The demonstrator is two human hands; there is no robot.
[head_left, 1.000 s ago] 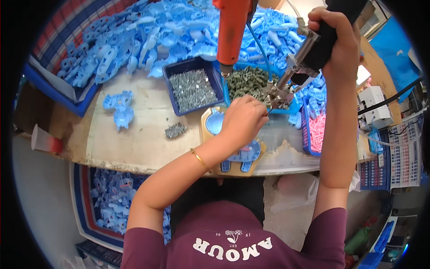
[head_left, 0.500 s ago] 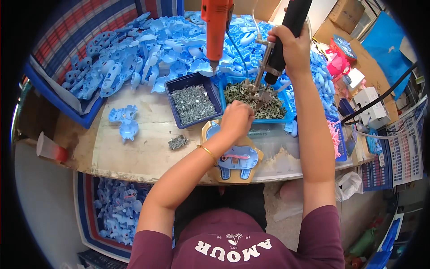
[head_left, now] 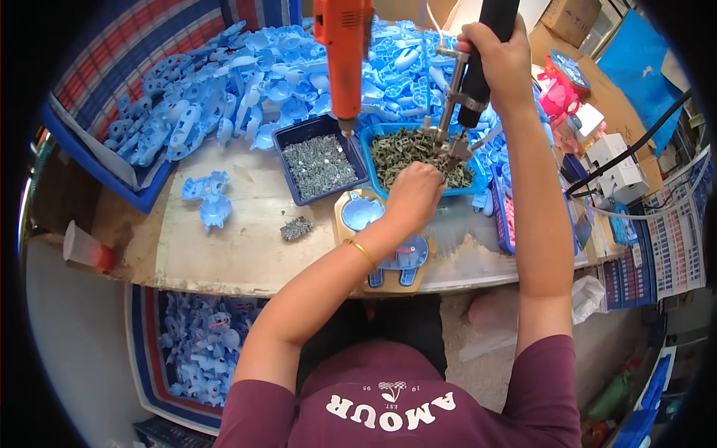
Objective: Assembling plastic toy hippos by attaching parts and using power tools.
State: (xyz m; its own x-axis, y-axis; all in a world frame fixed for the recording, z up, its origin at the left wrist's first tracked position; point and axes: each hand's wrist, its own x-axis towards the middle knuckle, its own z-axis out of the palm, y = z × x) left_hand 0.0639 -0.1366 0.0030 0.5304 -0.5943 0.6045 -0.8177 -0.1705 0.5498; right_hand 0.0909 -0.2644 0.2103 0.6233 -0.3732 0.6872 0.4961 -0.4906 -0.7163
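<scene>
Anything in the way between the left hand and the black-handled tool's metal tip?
Nothing visible. The left hand is right by the metal tip, at the near rim of the light-blue tray; the right hand grips the black-handled tool. The orange driver hangs off left. Whether fingertips touch the tip is unclear.

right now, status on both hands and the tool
Right hand gripping black-handled tool. Left hand near tool's metal tip, grip unclear. Orange driver pointing down, left of tool.
</scene>
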